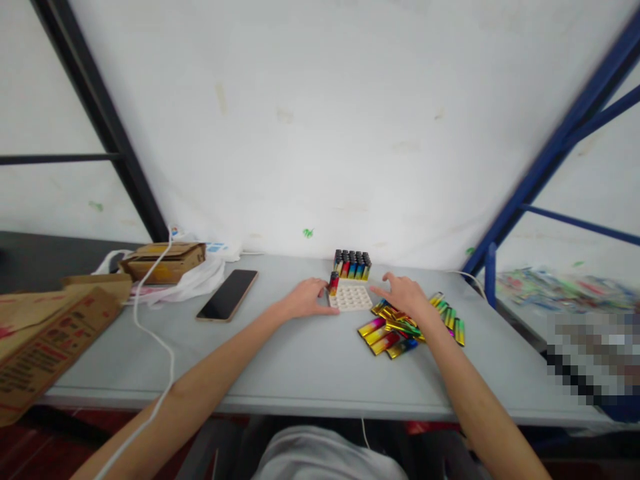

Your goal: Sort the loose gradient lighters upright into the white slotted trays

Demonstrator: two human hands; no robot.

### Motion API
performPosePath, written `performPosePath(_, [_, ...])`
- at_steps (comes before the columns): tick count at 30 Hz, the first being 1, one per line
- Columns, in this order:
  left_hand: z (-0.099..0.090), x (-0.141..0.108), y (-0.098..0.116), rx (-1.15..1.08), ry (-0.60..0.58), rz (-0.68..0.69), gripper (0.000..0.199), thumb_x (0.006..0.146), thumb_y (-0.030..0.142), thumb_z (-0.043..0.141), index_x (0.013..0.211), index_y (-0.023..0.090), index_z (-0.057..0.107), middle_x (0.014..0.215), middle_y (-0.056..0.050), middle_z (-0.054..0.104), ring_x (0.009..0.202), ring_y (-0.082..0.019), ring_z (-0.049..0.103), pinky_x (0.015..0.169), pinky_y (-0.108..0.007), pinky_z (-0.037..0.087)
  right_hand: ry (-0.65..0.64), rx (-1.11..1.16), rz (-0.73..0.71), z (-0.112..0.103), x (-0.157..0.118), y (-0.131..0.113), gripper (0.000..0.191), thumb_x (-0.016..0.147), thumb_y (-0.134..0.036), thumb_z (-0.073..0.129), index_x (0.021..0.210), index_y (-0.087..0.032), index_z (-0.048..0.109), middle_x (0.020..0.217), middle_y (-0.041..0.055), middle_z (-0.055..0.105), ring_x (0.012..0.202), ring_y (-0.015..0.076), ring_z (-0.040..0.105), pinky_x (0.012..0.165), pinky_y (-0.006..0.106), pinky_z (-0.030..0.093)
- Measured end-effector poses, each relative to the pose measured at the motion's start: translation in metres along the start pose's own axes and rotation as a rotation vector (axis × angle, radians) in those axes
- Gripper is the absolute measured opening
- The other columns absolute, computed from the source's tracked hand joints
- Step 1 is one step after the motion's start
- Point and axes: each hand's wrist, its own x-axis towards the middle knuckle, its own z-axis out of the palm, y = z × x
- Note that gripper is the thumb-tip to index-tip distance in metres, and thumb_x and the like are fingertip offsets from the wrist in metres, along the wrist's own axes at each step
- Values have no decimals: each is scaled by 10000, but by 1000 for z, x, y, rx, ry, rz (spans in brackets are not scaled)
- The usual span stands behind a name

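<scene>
My left hand (pixel 311 297) is at the left edge of a white tray (pixel 353 299) with round holes, its thumb and fingers apart around the tray's corner. One red and black cylinder (pixel 333 284) stands upright in the tray's back left part, close to my left fingertips. Just behind the tray, a block of upright cylinders (pixel 353 265) with black tops stands near the wall. My right hand (pixel 404 295) hovers with spread fingers to the right of the tray, over a loose pile of shiny coloured cylinders (pixel 385 340).
A black phone (pixel 227 295) lies left of my left hand. Further left are a small cardboard box (pixel 167 262), white plastic bags (pixel 193 283) and a larger carton (pixel 55 333). A white cable (pixel 171 353) crosses over my left forearm. Blue metal bars (pixel 545 157) rise on the right.
</scene>
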Motion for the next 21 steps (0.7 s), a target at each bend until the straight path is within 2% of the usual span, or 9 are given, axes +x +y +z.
performPosePath(3, [0, 0, 0, -1, -2, -2, 610, 677, 773, 722, 850, 203, 593, 839, -47, 638, 777, -230, 576, 700, -328, 415, -92, 34, 2, 5, 0, -3, 629, 976, -671, 500, 1321, -163, 639, 1162, 224, 739, 1117, 355, 686, 929, 415, 458])
performPosePath(5, [0, 0, 1, 2, -2, -3, 607, 678, 774, 722, 840, 205, 583, 835, -48, 637, 775, -233, 578, 696, -329, 413, -109, 69, -15, 8, 4, -9, 559, 1000, -615, 498, 1316, -179, 651, 1133, 202, 755, 1085, 334, 704, 902, 391, 470])
performPosePath(10, [1, 1, 1, 8, 12, -14, 600, 671, 778, 720, 814, 211, 584, 826, -47, 644, 767, -233, 580, 690, -331, 414, -65, 128, -50, 15, 13, -12, 410, 1031, -487, 496, 1219, -191, 708, 1059, 164, 779, 1016, 293, 726, 859, 345, 482])
performPosePath(14, [2, 1, -1, -4, 7, -7, 615, 674, 789, 711, 837, 207, 595, 831, -45, 646, 767, -232, 579, 695, -333, 419, -84, 183, -98, 22, 14, -5, 343, 1010, -447, 550, 1202, -208, 704, 1006, 119, 787, 919, 248, 733, 819, 307, 482])
performPosePath(19, [1, 1, -3, -18, 18, -4, 614, 663, 787, 720, 832, 210, 597, 812, -32, 625, 760, -225, 570, 685, -326, 413, -45, 163, -22, 28, 14, -9, 412, 954, -418, 621, 1278, -168, 668, 1004, 136, 779, 954, 270, 724, 819, 320, 483])
performPosePath(21, [0, 1, -3, -25, 25, -1, 610, 654, 782, 731, 823, 212, 595, 801, -24, 613, 748, -217, 560, 675, -321, 405, -27, 191, -10, 29, 15, -12, 352, 925, -349, 645, 1208, -148, 704, 993, 142, 776, 956, 270, 716, 813, 314, 476])
